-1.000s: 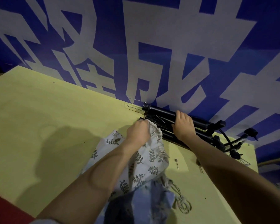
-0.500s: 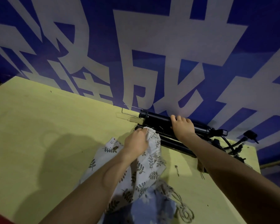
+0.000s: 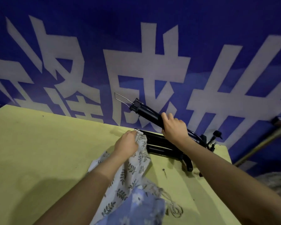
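A person's right hand (image 3: 174, 127) grips a black tube (image 3: 146, 111), fingers curled over it. The tube is tilted, its far end pointing toward 10 o'clock above the yellow counter (image 3: 47, 143), with a thin wire loop (image 3: 120, 98) sticking out of that end. The left hand (image 3: 126, 143), at 7 o'clock from the right, pinches the gathered mouth of a leaf-print bag (image 3: 131, 169) that lies on the counter and runs back toward 6 o'clock. Just at 3 o'clock of the bag's mouth, more black stand parts (image 3: 159, 148) rest on the counter under the right forearm. A small pin (image 3: 164, 171) lies at 5 o'clock from the left hand. A blue flowered cloth (image 3: 136, 207) sits at the near edge, touching the bag. A blue banner (image 3: 152, 38) with large white characters fills the background.
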Action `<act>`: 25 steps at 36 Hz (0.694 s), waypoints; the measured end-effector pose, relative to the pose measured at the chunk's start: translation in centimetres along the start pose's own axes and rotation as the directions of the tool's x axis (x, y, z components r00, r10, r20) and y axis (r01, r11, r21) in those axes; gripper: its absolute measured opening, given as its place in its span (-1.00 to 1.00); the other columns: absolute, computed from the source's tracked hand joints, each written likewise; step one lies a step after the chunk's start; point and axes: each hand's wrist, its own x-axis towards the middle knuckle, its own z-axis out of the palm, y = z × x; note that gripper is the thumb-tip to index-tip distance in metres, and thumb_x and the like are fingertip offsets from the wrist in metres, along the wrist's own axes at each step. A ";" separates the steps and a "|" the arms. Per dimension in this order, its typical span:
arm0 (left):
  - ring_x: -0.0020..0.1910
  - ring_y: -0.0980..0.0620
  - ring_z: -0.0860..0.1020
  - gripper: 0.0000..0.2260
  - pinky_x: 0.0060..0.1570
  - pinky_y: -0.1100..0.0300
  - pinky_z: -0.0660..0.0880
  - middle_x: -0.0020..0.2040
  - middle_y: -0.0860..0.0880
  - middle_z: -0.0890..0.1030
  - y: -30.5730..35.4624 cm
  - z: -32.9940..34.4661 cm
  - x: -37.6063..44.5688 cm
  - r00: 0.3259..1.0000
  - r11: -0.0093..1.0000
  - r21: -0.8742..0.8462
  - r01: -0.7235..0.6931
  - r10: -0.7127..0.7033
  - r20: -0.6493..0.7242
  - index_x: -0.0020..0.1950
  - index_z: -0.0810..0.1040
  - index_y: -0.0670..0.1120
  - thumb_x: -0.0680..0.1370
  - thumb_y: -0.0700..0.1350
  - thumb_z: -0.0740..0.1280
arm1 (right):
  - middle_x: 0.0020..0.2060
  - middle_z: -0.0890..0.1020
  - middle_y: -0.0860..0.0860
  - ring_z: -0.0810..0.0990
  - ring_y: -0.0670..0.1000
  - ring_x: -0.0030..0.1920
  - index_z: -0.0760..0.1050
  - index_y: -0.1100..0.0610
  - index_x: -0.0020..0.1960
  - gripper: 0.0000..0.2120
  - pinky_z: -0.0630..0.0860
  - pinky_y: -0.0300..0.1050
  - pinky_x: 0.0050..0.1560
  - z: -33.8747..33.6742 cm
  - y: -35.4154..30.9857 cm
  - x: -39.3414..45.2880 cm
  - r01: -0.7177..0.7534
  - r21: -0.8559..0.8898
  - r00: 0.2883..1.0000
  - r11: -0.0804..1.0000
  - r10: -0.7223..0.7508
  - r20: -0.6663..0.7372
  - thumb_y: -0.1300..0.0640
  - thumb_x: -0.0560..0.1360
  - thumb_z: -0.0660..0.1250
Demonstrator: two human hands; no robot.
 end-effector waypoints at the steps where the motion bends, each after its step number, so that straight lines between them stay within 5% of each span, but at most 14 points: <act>1: 0.26 -0.10 0.46 -0.55 0.08 0.05 0.48 0.33 -0.09 0.44 0.2 -0.3 -0.3 1.000 1.000 0.004 -0.004 0.004 -0.006 0.43 0.34 -0.08 0.53 -0.27 0.20 | 0.04 0.52 0.11 0.58 0.18 -0.10 0.21 0.14 0.32 -0.59 0.32 -0.05 -0.23 -0.3 0.1 -0.5 0.009 0.011 1.000 1.000 -0.009 -0.008 0.19 0.50 0.22; 7: 0.13 -0.12 0.53 -0.68 0.02 0.02 0.52 0.20 -0.10 0.52 0.8 -0.9 -2.2 0.999 0.999 0.039 -0.020 0.022 -0.045 0.29 0.49 -0.09 0.54 -0.24 0.23 | 0.02 0.52 0.08 0.57 0.17 -0.10 0.23 0.13 0.31 -0.59 0.33 -0.07 -0.30 -2.1 0.5 -3.6 -0.067 0.118 0.998 0.991 0.067 0.001 0.19 0.49 0.24; 12: -0.11 -0.06 0.52 -0.78 -0.25 0.11 0.40 0.11 -0.09 0.54 1.2 -1.9 -3.4 0.986 0.998 -0.054 -0.014 0.004 -0.167 0.20 0.43 -0.15 0.55 -0.22 0.26 | 0.02 0.50 0.07 0.55 0.14 -0.10 0.22 0.11 0.30 -0.61 0.34 -0.06 -0.33 -2.4 1.1 -6.1 -0.093 0.102 0.996 0.990 0.092 0.010 0.16 0.52 0.23; 17: -0.38 -0.05 0.47 -0.29 -0.48 0.12 0.34 -0.14 -0.15 0.53 1.7 -3.1 -3.8 0.959 0.987 -0.156 -0.037 -0.010 -0.285 0.52 -0.08 0.01 0.52 -0.34 0.25 | 0.07 0.49 0.08 0.53 0.14 -0.05 0.18 0.09 0.37 -0.56 0.39 -0.06 -0.26 -2.5 1.6 -7.6 -0.065 0.049 0.998 0.997 0.064 0.024 0.16 0.53 0.22; 21: -0.47 -0.01 0.40 -0.09 -0.53 0.20 0.28 0.19 -0.29 0.46 1.9 -3.3 -4.0 0.968 0.997 -0.080 -0.008 -0.012 -0.251 0.51 -0.32 0.13 0.49 -0.39 0.26 | 0.06 0.49 0.08 0.53 0.14 -0.05 0.19 0.09 0.36 -0.58 0.36 -0.06 -0.27 -2.8 1.4 -8.2 -0.051 0.024 0.999 0.998 0.050 0.016 0.15 0.54 0.21; 25: -0.45 -0.01 0.38 -0.37 -0.43 0.15 0.41 0.38 -0.32 0.17 1.8 -3.1 -4.7 0.966 0.994 -0.061 0.087 -0.100 -0.239 0.52 0.06 -0.09 0.52 -0.37 0.24 | 0.05 0.49 0.08 0.53 0.13 -0.07 0.19 0.11 0.37 -0.56 0.45 -0.04 -0.25 -3.0 1.2 -8.4 -0.079 0.071 0.997 0.994 0.079 0.003 0.19 0.53 0.22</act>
